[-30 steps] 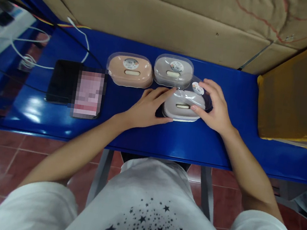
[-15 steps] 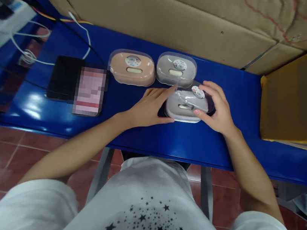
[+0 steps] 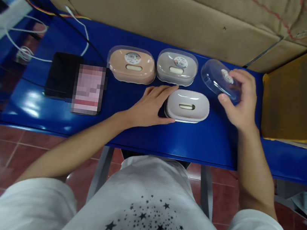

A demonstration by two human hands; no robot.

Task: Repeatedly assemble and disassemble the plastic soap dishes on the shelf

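Note:
A grey oval soap dish (image 3: 187,114), uncovered, sits near the middle of the blue table with a slot in its top. My left hand (image 3: 151,105) grips its left end between thumb and fingers. To the right, my right hand (image 3: 244,99) is closed on a clear plastic lid (image 3: 214,79) with a round label, held apart from the dish and tilted. Behind stand a peach soap dish (image 3: 132,74) and a second grey soap dish (image 3: 175,79), both under clear labelled lids.
On the left a phone (image 3: 88,90) with a blurred screen lies beside a black object (image 3: 60,75), near white cables (image 3: 86,33). A taped cardboard box (image 3: 298,101) stands at the right. Cardboard sheeting (image 3: 167,18) lines the back of the blue table (image 3: 211,150).
The clear lid has come off the front grey soap dish and moved right with my right hand. My left hand has stayed on the dish.

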